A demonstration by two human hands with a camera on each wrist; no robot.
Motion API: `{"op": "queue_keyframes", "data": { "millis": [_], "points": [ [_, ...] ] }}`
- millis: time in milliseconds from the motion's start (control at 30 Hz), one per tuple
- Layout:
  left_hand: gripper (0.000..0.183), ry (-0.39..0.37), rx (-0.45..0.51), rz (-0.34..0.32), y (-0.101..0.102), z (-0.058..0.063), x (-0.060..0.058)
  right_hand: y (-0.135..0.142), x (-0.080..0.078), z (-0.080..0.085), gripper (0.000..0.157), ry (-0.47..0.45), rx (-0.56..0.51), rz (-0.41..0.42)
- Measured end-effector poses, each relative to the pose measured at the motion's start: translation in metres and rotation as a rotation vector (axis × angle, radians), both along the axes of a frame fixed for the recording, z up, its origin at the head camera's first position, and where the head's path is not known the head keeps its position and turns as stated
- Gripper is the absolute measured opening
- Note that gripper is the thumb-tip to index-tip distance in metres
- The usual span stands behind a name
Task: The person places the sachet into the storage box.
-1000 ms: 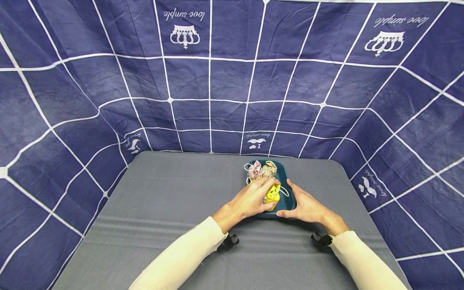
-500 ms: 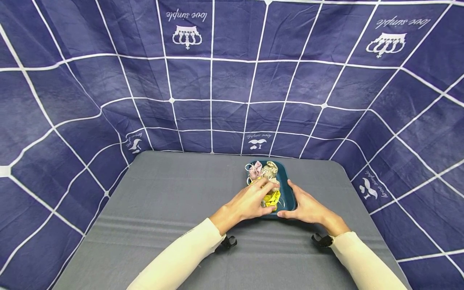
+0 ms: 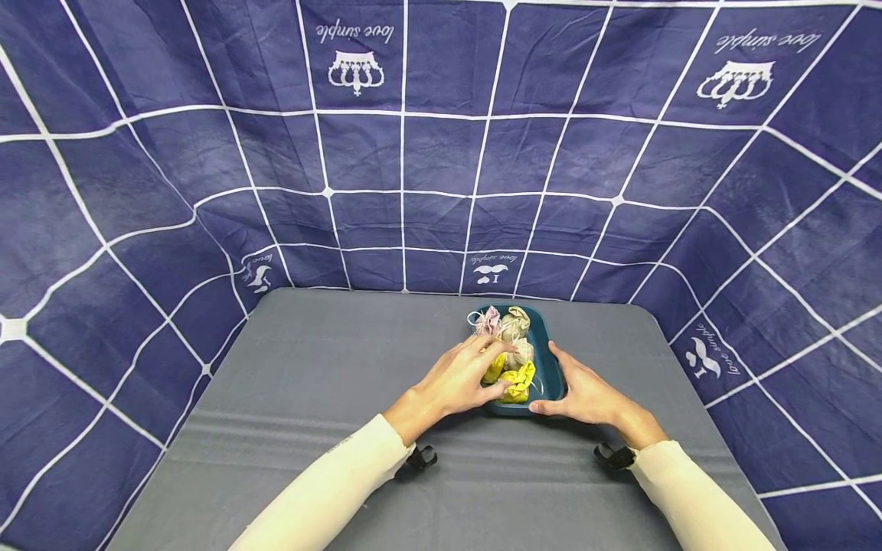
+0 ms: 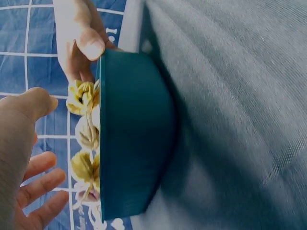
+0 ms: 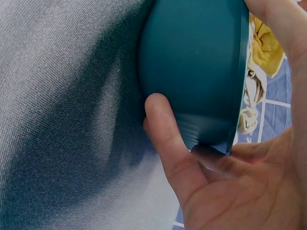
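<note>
A dark teal tray [image 3: 550, 371] holds several small drawstring pouches. At its far end lie a pink pouch [image 3: 488, 320] and a beige pouch [image 3: 515, 323], with a pale pouch [image 3: 521, 353] nearer. One yellow pouch [image 3: 517, 388] lies at the near end; another yellow pouch [image 3: 492, 370] is partly hidden by my left hand [image 3: 455, 378]. That hand hovers at the tray's left side, fingers spread, holding nothing; the left wrist view shows a gap between it and the pouches. My right hand [image 3: 591, 392] grips the tray's right side, thumb at the near rim, fingers [image 5: 165, 127] along the outer wall.
Grey cloth [image 3: 331, 360] covers the table under the tray. A blue curtain [image 3: 427, 153] with white grid lines rises at the back and on both sides. A black strap [image 3: 613, 457] circles the right wrist, and another strap [image 3: 422, 458] the left.
My left hand has let go of the yellow pouch at the tray's near end and drawn back to the left, uncovering the pale pouch. The right hand stays on the tray.
</note>
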State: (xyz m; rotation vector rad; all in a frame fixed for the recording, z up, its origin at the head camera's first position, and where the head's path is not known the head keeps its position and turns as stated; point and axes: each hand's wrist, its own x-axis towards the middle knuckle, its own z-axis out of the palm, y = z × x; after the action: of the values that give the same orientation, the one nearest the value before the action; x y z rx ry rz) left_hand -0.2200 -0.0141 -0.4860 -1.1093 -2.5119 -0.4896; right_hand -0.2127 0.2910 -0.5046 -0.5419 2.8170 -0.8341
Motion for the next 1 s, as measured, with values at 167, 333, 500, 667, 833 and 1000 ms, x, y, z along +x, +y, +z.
{"op": "queue_keyframes", "data": {
  "millis": [167, 333, 500, 667, 833, 1000],
  "points": [
    [0.055, 0.017, 0.004, 0.029, -0.015, 0.000, -0.003, -0.001, -0.001, 0.001, 0.141, 0.008, 0.011, 0.006],
    [0.056, 0.011, 0.025, 0.056, -0.032, -0.003, -0.005, 0.000, -0.001, 0.000, 0.142, 0.018, 0.018, 0.006],
    [0.055, 0.007, 0.028, 0.088, -0.049, -0.007, -0.007, 0.001, 0.001, -0.002, 0.142, 0.024, 0.030, 0.004],
    [0.053, 0.004, 0.020, 0.130, -0.068, -0.011, -0.008, 0.000, 0.004, -0.004, 0.141, 0.040, 0.027, 0.002],
    [0.054, -0.033, 0.023, 0.168, -0.088, -0.016, -0.007, -0.002, 0.007, -0.004, 0.138, 0.075, 0.034, 0.015],
    [0.054, -0.046, 0.024, 0.214, -0.107, -0.022, -0.004, -0.003, 0.010, -0.005, 0.134, 0.095, 0.026, 0.014]
  ]
}}
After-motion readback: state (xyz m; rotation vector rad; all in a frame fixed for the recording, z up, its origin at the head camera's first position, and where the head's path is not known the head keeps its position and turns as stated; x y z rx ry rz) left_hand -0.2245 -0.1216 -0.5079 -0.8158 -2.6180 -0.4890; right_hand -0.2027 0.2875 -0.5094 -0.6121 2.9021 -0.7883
